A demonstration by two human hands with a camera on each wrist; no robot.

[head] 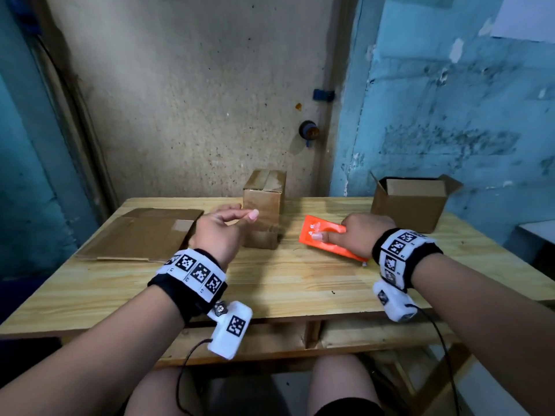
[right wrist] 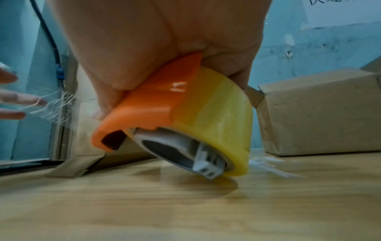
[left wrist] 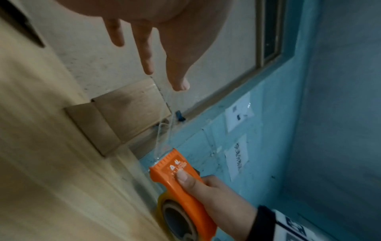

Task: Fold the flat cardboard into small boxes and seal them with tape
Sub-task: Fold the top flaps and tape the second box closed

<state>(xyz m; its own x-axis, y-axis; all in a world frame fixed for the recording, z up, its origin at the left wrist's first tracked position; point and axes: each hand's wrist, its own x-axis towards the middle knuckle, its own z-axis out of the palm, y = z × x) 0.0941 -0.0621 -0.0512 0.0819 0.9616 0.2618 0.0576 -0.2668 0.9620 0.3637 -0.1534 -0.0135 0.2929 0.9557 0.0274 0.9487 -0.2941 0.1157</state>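
A closed, taped cardboard box (head: pixel 264 202) stands upright at the middle of the wooden table (head: pixel 270 283). My left hand (head: pixel 237 214) hovers just in front of it, fingers straight and spread. A strip of clear tape (left wrist: pixel 164 130) runs from my left fingertips (left wrist: pixel 149 68) down to an orange tape dispenser (head: pixel 319 228). My right hand (head: pixel 332 232) grips that dispenser, thumb on top, and holds it tilted just above the table to the right of the box. Its yellowish tape roll (right wrist: pixel 216 117) shows in the right wrist view. Flat cardboard (head: pixel 141 235) lies at the left.
An open-topped cardboard box (head: pixel 411 202) stands at the table's back right corner. Walls rise close behind the table, beige in the middle and blue at the right. Bare wood lies between my wrists and the front edge. My knees are under the table.
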